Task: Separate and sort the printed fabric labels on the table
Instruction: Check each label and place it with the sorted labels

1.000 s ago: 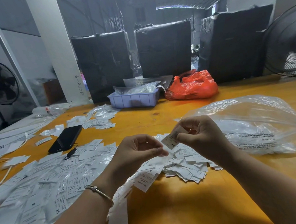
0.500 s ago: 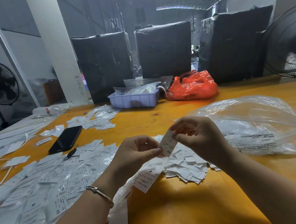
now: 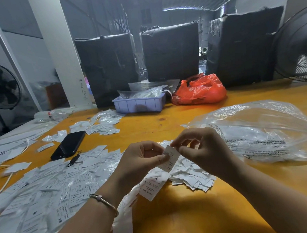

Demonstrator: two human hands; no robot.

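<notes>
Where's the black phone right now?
In the head view the black phone lies on the table's left side, beyond the left hand, between two label scatters.

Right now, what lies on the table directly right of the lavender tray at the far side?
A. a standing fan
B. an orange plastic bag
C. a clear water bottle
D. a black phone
B: the orange plastic bag sits against the right end of the lavender tray.

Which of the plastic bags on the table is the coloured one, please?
The red plastic bag, bunched at the far side of the table right of the lavender tray. The big bag by the right hand is clear.
</notes>
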